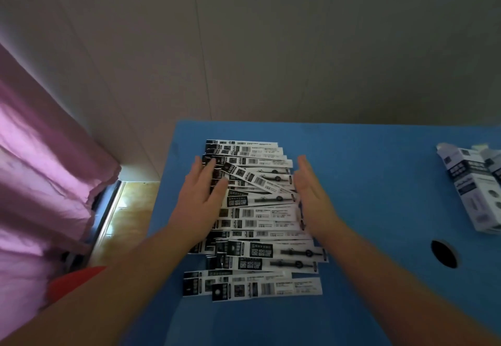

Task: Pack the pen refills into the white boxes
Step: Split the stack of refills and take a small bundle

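Several pen refills (pixel 257 218) in flat white-and-black packets lie spread in a long loose pile down the middle of the blue table (pixel 366 183). My left hand (pixel 202 199) lies flat with straight fingers on the pile's left side. My right hand (pixel 311 191) stands on edge with straight fingers against the pile's right side. Neither hand holds a packet. The white boxes (pixel 474 185) with dark print lie on their sides at the table's far right edge, partly cut off by the frame.
A round cable hole (pixel 443 253) is in the table to the right of the pile. A pink curtain (pixel 46 169) hangs at the left, over a strip of wooden floor (pixel 127 218). A plain wall rises behind the table.
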